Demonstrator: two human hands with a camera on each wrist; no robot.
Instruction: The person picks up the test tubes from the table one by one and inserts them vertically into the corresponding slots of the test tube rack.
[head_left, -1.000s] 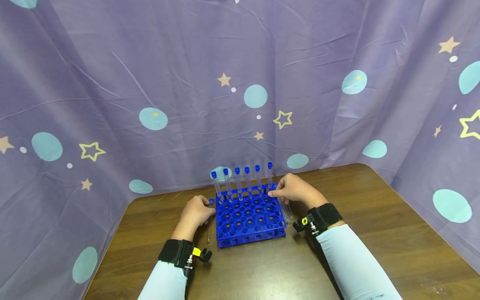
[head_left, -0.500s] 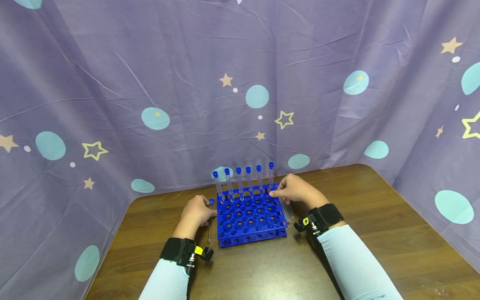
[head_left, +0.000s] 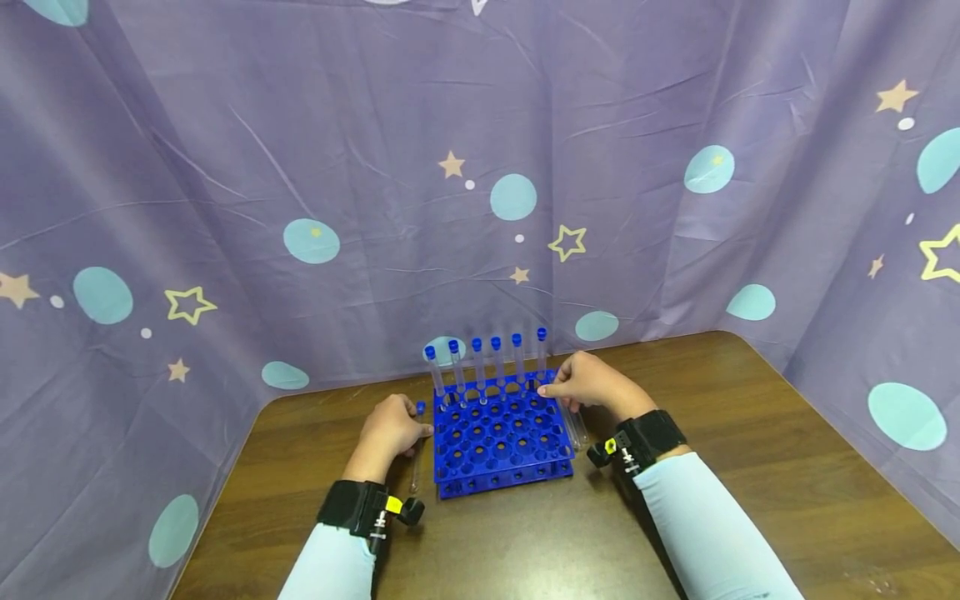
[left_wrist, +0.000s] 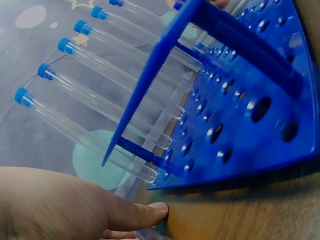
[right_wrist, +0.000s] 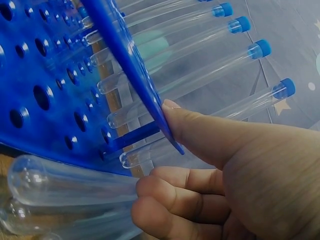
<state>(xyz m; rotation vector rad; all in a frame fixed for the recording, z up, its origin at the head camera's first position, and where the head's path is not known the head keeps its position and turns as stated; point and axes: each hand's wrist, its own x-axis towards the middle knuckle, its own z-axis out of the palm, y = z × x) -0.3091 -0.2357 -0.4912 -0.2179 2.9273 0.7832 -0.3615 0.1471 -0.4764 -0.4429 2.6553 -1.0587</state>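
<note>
A blue plastic test tube rack (head_left: 504, 478) stands on the table between the hands. Several clear capped test tubes (head_left: 478, 363) stand in its back row, their blue caps (left_wrist: 67, 46) high above the top plate. At the rack's left side, my left hand (head_left: 388, 428) pinches a blue-capped test tube (head_left: 416, 477), with the thumb (left_wrist: 145, 214) across it. My right hand (head_left: 588, 382) holds the back right corner of the rack, thumb (right_wrist: 192, 125) against the top plate and the other fingers (right_wrist: 170, 192) curled below. Beside those fingers lie loose test tubes (right_wrist: 75, 185).
The brown wooden table (head_left: 510, 550) extends on both sides of the rack and toward me. A purple curtain (head_left: 375, 150) with stars and dots hangs right behind its back edge. Something small and clear (head_left: 870, 577) lies near the right edge.
The test tube at my left hand has shifted slightly left, its lower end moving away from the rack. My right hand and the rack keep their places.
</note>
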